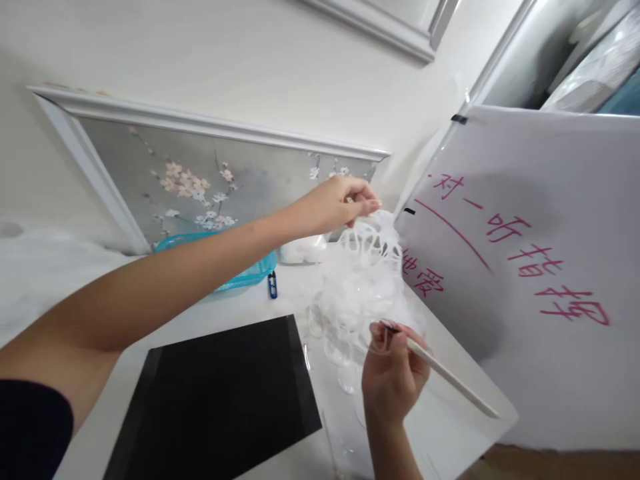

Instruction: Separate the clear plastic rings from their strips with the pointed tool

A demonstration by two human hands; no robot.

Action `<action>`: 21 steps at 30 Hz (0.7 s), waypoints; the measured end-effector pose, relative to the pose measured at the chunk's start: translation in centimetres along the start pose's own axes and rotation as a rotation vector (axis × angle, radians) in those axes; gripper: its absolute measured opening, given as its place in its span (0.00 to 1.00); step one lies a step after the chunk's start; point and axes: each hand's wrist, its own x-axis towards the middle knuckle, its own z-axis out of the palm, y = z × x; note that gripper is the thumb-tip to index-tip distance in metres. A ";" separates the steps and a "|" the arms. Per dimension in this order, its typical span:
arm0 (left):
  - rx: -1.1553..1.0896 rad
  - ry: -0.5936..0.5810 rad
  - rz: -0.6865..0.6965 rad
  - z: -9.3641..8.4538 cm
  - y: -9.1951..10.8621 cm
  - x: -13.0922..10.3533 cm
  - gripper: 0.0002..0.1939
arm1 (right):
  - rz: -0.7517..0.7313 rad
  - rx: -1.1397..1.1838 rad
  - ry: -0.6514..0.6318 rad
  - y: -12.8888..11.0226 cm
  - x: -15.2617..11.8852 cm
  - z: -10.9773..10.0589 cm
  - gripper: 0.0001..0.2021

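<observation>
My left hand (350,200) pinches the top of a white, open-looped netting (373,240), which hangs down into a loose white heap (360,293) on the table. Its fingertips are closed on the strands. Lower down, my right hand (395,377) grips a long, thin off-white stick (455,380) with a dark part near the fingers. The stick's far end points down to the right. A loop of white strand also seems to lie at the right fingers; whether they hold it too is unclear. The heap is blurred in places.
A black rectangular mat (215,400) lies on the white table (460,440). Behind my left forearm are a blue plastic basket (250,270) and a small blue tool (272,285). A framed blossom picture (280,177) leans at the wall; a board with red writing (555,187) stands at right.
</observation>
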 end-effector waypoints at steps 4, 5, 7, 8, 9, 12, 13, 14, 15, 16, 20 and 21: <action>0.277 -0.050 0.247 1.8 1.0 -2.0 0.17 | 0.245 0.083 -0.047 0.6 -0.4 0.3 0.05; 0.336 -0.069 0.293 2.3 0.7 -3.7 0.17 | 0.334 0.110 -0.062 0.9 -0.6 0.5 0.06; 0.458 -0.142 0.315 3.3 0.0 -8.0 0.18 | 0.521 0.171 -0.089 1.3 -1.2 0.8 0.07; 0.506 -0.194 0.249 3.7 -0.5 -10.3 0.20 | 0.616 0.205 -0.104 1.4 -1.7 1.0 0.08; 0.511 -0.231 0.240 4.0 -0.9 -12.5 0.20 | 0.716 0.241 -0.129 1.5 -2.2 1.1 0.09; 0.417 -0.260 -0.006 3.8 -1.9 -18.1 0.23 | 1.028 0.385 -0.242 1.8 -4.5 1.6 0.10; 0.376 -0.252 -0.065 3.5 -2.0 -19.5 0.23 | 1.115 0.438 -0.289 1.9 -5.2 1.8 0.09; 0.339 -0.250 -0.135 3.1 -1.9 -20.6 0.24 | 1.182 0.485 -0.342 1.9 -6.0 2.1 0.08; 0.305 -0.252 -0.207 2.6 -1.8 -21.7 0.24 | 1.229 0.527 -0.403 1.9 -6.7 2.5 0.07; 0.274 -0.257 -0.266 2.1 -1.5 -22.6 0.24 | 1.259 0.566 -0.476 1.9 -7.3 3.1 0.07; 0.175 -0.266 -0.332 -0.6 0.1 -25.1 0.28 | 1.240 0.632 -0.933 0.9 -8.6 6.9 0.06; 0.163 -0.253 -0.290 -1.3 0.4 -25.5 0.29 | 1.214 0.594 -1.057 0.5 -8.7 8.1 0.07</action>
